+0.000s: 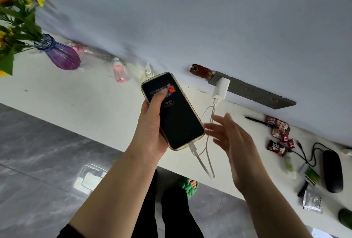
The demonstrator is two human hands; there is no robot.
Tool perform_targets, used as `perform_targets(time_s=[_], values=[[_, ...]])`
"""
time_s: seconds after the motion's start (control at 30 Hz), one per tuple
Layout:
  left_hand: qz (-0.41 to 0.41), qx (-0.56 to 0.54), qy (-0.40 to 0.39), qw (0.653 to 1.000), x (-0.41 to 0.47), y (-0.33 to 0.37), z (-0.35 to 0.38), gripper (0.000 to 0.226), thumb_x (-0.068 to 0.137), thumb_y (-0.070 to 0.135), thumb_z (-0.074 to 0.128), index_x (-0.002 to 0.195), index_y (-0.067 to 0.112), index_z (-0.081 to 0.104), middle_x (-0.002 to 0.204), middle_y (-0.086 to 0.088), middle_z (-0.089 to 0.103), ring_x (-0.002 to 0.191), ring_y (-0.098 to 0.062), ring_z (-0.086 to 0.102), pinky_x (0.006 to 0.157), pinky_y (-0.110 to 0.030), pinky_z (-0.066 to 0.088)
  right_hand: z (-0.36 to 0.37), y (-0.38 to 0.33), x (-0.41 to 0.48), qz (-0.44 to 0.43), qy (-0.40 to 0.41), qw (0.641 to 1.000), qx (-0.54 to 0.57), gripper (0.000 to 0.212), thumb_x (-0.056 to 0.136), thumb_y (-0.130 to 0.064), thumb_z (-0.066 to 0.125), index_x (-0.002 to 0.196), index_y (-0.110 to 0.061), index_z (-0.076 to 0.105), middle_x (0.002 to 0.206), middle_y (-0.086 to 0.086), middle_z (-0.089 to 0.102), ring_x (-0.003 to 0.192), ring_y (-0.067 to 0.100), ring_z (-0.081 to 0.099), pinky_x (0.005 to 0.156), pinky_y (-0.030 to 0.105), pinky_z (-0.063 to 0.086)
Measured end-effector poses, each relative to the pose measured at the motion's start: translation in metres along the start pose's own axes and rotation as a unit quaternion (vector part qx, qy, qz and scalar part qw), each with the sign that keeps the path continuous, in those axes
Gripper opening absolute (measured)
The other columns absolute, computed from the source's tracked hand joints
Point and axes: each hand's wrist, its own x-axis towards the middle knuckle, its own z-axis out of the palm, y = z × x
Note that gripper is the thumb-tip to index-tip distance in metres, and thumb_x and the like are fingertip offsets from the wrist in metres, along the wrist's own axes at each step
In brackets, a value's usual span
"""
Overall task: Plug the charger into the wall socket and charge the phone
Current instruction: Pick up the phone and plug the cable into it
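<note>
The left hand [150, 133] grips the phone [172, 111] above the table [76, 92], its long axis toward the far-right plugged charger [221, 89]; the right hand [232, 138], open and empty, hovers just right of it

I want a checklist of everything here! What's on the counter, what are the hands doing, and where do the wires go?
Surface: white counter along a pale wall.
Job's things: white charger plugged into the grey wall socket strip; phone with its screen lit.
Clutter: purple vase with flowers, pink bottle, black pen, snack packets, black mouse.
Hands: left hand grips the phone, thumb on the screen; right hand open, holding nothing.
Cables: white cable loops from the charger to the phone's bottom; a black cable lies by the mouse.
Surroundings: grey tiled floor, green slipper.
</note>
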Motion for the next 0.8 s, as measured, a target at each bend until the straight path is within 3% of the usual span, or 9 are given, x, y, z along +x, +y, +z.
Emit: perform_targets(time_s=[0.07,0.17,0.23,0.3,0.4,0.5,0.63,0.8], values=[[0.005,-0.011,-0.022,1.0,-0.001,-0.001,-0.005,0.054,0.076,0.051,0.067,0.122,0.025,0.061,0.107,-0.004,0.074,0.095,-0.023,0.073,0.074,-0.041,0.058,0.011,-0.006,0.02,0.047,-0.08,0.996,0.017,0.037,0.095,-0.056,0.033,0.099,-0.037,0.065,0.107,-0.013,0.072,0.103,0.01,0.066,0.095,0.031,0.047],[0.051,0.007,-0.048,0.998,-0.002,0.001,-0.013,0.058,0.088,0.058,0.046,0.129,0.018,0.054,0.104,-0.007,0.069,0.098,-0.026,0.068,0.086,-0.046,0.056,0.032,-0.011,0.042,0.121,-0.176,0.976,0.029,0.036,0.097,-0.053,0.033,0.098,-0.034,0.065,0.09,-0.005,0.079,0.092,0.015,0.074,0.078,0.031,0.057],[0.091,0.041,-0.045,0.994,0.0,0.006,-0.023,0.063,0.093,0.06,0.032,0.131,0.012,0.05,0.109,-0.012,0.064,0.105,-0.031,0.063,0.095,-0.051,0.052,0.045,-0.009,0.051,0.121,-0.204,0.972,0.005,0.033,0.098,-0.051,0.035,0.098,-0.036,0.064,0.088,-0.002,0.079,0.087,0.013,0.075,0.069,0.029,0.06],[0.087,0.06,-0.022,0.994,0.003,0.013,-0.037,0.067,0.093,0.061,0.023,0.123,0.011,0.056,0.108,-0.011,0.065,0.104,-0.029,0.063,0.091,-0.048,0.053,0.053,-0.002,0.058,0.099,-0.216,0.971,-0.01,0.03,0.099,-0.046,0.039,0.104,-0.034,0.066,0.091,-0.003,0.078,0.086,0.011,0.075,0.064,0.027,0.06],[0.017,0.053,0.028,0.998,0.012,0.028,-0.064,0.065,0.091,0.063,0.026,0.093,0.015,0.07,0.089,-0.005,0.073,0.087,-0.021,0.069,0.075,-0.034,0.054,0.061,0.014,0.071,0.099,-0.229,0.968,0.012,0.03,0.099,-0.041,0.044,0.118,-0.028,0.065,0.107,0.001,0.075,0.099,0.017,0.072,0.069,0.029,0.058],[-0.029,0.063,0.06,0.996,0.03,0.039,-0.094,0.052,0.093,0.054,0.038,0.105,0.013,0.066,0.098,-0.011,0.074,0.085,-0.021,0.075,0.066,-0.032,0.06,0.07,0.034,0.087,0.119,-0.26,0.958,0.003,0.03,0.098,-0.041,0.047,0.118,-0.029,0.066,0.111,0.003,0.074,0.104,0.019,0.07,0.082,0.037,0.057],[-0.07,0.045,0.092,0.992,0.058,0.035,-0.129,0.036,0.095,0.044,0.046,0.105,0.015,0.064,0.098,-0.011,0.069,0.087,-0.023,0.072,0.062,-0.034,0.061,0.094,0.059,0.109,0.155,-0.258,0.953,-0.034,0.027,0.093,-0.042,0.054,0.112,-0.031,0.069,0.095,-0.003,0.074,0.081,0.011,0.072,0.069,0.031,0.058],[-0.079,0.029,0.144,0.986,0.097,0.023,-0.164,0.02,0.094,0.03,0.052,0.103,0.015,0.064,0.09,-0.009,0.066,0.082,-0.023,0.069,0.067,-0.04,0.062,0.114,0.087,0.138,0.18,-0.25,0.95,-0.043,0.025,0.087,-0.041,0.061,0.107,-0.032,0.072,0.097,-0.001,0.073,0.085,0.013,0.069,0.071,0.031,0.059]])
